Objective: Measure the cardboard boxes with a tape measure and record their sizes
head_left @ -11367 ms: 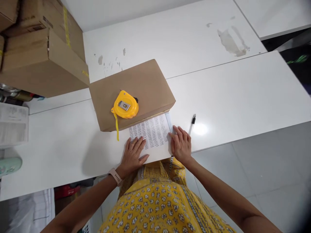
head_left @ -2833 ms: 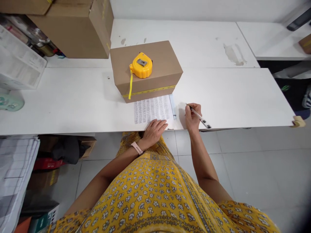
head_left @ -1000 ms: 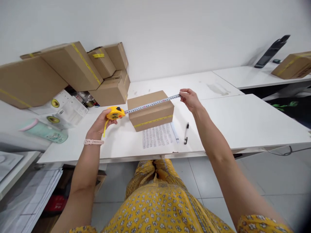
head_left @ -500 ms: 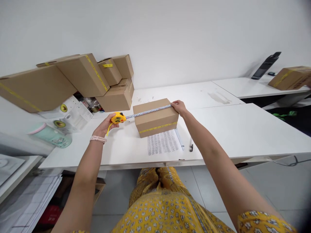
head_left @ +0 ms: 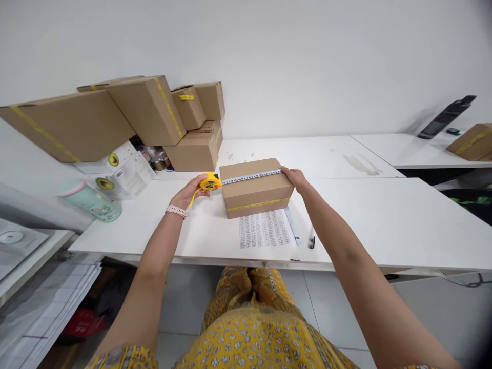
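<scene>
My left hand (head_left: 192, 190) is closed around a yellow tape measure (head_left: 210, 181), its case close to the left end of a cardboard box (head_left: 253, 195). A yellow wrist strap dangles from the case. The white blade (head_left: 249, 177) lies stretched along the top of the box to its right end. There my right hand (head_left: 294, 178) pinches the blade's tip at the box edge. Yellow tape runs along the front face of the box. A sheet of printed paper (head_left: 264, 229) lies partly under the front of the box, with a pen (head_left: 311, 241) to its right.
Several cardboard boxes (head_left: 140, 115) are stacked at the back left, above a white carton with avocado pictures (head_left: 128, 171). A mint-green tumbler (head_left: 90, 201) leans at the left. Far right are a dark bottle (head_left: 446, 118) and another taped box (head_left: 472, 143) on the white table (head_left: 365, 215).
The tape measure case has come closer to the box's left end, and less blade is out. My right hand still holds the tip at the right end. The whole view has shifted slightly.
</scene>
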Tool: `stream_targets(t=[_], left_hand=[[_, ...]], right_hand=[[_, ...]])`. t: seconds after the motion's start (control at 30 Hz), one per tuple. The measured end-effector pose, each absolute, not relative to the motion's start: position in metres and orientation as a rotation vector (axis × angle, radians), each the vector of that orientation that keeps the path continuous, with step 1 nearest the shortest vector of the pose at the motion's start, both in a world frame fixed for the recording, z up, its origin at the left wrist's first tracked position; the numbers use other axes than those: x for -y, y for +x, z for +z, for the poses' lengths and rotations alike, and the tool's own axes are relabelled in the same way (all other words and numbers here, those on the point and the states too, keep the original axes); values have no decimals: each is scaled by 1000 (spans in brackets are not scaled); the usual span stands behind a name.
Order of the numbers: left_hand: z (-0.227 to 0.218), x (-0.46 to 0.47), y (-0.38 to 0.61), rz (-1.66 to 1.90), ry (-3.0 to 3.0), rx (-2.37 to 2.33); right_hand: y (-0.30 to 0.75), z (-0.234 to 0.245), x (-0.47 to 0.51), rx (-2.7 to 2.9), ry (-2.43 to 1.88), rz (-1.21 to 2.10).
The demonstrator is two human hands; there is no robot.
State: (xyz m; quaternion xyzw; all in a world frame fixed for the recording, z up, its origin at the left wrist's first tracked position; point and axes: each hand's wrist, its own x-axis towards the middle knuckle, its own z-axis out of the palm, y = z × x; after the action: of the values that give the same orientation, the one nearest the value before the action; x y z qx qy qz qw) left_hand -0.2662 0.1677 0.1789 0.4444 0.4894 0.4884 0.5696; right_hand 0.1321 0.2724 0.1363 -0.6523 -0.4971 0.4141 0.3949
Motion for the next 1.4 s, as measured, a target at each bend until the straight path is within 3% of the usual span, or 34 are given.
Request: stream_targets(t=[0.6, 0.87, 1.0, 1.1, 1.27, 1.4], left_hand=[[191, -160, -255, 1116, 1050, -1249], [204, -151, -252, 1128, 1222, -1296], [209, -102, -221, 882, 1401, -1097], [187, -54, -175, 677, 1297, -871], [151, -12, -106, 913, 931, -717], [160, -15, -95, 1041, 759, -749]], right_hand=[[134, 133, -275, 1293, -1690, 991], [128, 142, -266, 1276, -1577, 762], [129, 166, -247, 1315, -1266, 831], [123, 187, -231, 1535, -1120, 927], [108, 202, -221, 1763, -993, 1010], [113, 188, -221, 1727, -1085, 864]])
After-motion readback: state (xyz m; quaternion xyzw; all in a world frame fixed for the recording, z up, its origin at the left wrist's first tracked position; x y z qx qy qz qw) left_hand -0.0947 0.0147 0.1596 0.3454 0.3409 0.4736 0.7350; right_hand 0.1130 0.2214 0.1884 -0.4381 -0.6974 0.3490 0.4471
